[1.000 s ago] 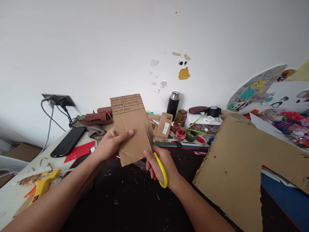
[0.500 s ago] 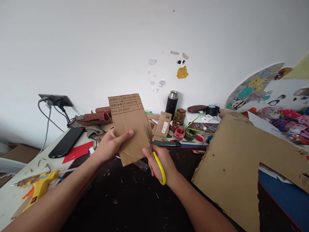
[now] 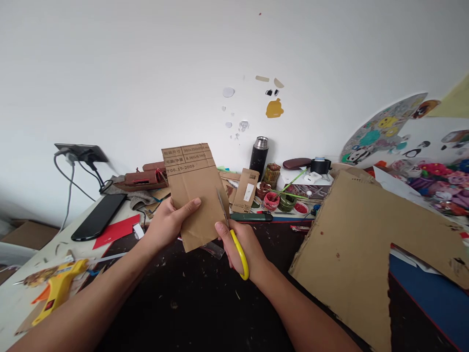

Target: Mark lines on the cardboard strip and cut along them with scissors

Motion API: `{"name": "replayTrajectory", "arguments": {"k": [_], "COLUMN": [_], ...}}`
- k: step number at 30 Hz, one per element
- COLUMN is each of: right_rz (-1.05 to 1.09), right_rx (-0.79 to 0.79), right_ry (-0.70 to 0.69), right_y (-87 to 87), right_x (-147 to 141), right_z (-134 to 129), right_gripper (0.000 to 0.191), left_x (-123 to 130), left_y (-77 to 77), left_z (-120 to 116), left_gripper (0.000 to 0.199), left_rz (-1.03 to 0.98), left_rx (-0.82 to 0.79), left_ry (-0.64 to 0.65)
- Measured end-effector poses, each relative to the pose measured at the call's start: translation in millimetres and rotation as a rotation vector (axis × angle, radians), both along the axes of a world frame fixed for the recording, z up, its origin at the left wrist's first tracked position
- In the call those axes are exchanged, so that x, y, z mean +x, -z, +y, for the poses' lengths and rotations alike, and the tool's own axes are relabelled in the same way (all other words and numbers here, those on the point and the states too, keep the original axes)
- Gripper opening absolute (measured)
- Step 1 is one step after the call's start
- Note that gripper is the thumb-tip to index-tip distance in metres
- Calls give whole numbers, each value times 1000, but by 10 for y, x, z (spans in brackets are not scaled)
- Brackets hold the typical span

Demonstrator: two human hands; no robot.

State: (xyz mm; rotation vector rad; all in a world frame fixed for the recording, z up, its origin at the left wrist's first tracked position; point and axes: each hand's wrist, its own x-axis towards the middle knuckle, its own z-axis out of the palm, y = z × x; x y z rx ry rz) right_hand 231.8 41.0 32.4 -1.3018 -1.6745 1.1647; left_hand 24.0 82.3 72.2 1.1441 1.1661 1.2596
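Note:
A brown cardboard piece [image 3: 196,188] with printed text along its top is held up over the dark mat. My left hand [image 3: 174,220] grips its left side, thumb across the front and fingers behind. In my right hand [image 3: 244,247] are scissors with a yellow handle [image 3: 240,254]. Their blades lie along the right edge of the cardboard, where a narrow strip stands slightly apart from the rest. The fingers of my right hand are partly hidden behind the handle and the cardboard.
A large cardboard sheet [image 3: 348,244] lies at the right. Paint jars [image 3: 271,200], a black flask [image 3: 259,155] and a green cutter [image 3: 251,216] stand or lie at the back. A yellow glue gun [image 3: 60,288] and a black phone-like slab [image 3: 98,217] are at the left.
The scissor blades have come closer together on the cardboard's right edge. The whole view has shifted slightly; my left hand keeps its hold.

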Motion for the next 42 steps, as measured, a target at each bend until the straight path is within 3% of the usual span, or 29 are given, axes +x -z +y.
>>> {"name": "replayTrajectory", "arguments": {"k": [16, 42], "right_rz": [-46, -78], "right_rx": [154, 136], "right_ry": [58, 56], "right_y": [-34, -85], "right_x": [-18, -55], "right_z": [9, -38], "right_gripper": [54, 48], "left_x": [45, -92], "left_y": [12, -28], "left_z": [-35, 54], "left_gripper": [69, 68], "left_rz": [15, 72], "left_rx": [15, -13], "left_ry": [-45, 56]}}
